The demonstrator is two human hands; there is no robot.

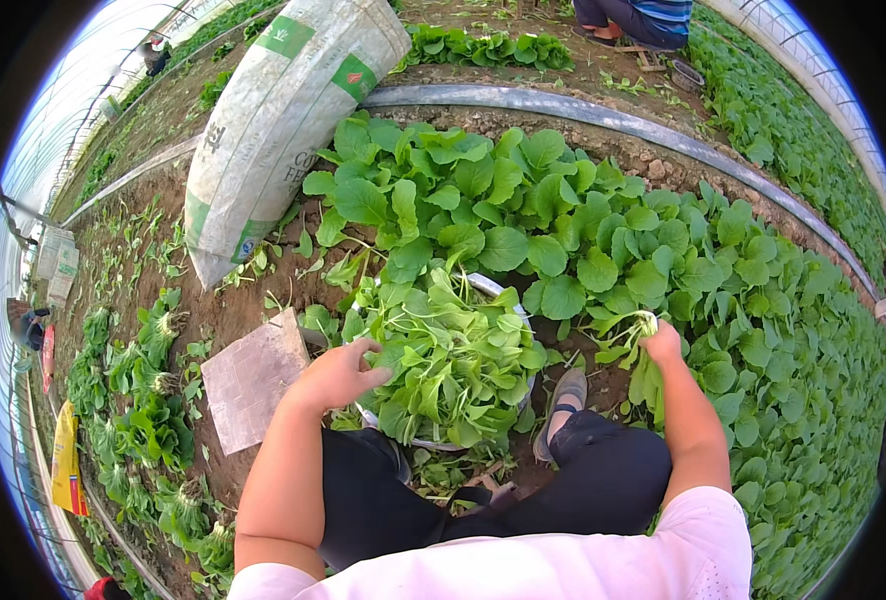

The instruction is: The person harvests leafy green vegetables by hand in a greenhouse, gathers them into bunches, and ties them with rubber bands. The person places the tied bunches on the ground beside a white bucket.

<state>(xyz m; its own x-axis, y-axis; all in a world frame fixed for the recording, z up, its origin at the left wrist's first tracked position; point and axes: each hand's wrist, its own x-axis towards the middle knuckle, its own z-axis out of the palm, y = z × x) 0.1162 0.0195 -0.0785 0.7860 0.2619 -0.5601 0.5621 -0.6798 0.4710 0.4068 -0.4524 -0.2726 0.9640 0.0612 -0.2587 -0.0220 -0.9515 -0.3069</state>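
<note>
Between my legs stands a round metal basin (527,319) heaped with loose leafy greens (443,352). Over the left side of the heap hovers my left hand (349,371), its fingers apart and nothing in them. My right hand (662,343) grips a small bunch of pulled greens (642,334) by the root end, the pale stems upward and the leaves hanging down. It is at the edge of the growing bed of greens (773,337), to the right of the basin. Part of the basin's rim is hidden by leaves.
A flat square board (255,382) lies left of the basin. Beyond it rest bundled greens (162,435) in rows on the soil. A large white woven sack (278,135) leans ahead. A pale strip (600,112) crosses behind the bed. Another person (642,19) sits farther off.
</note>
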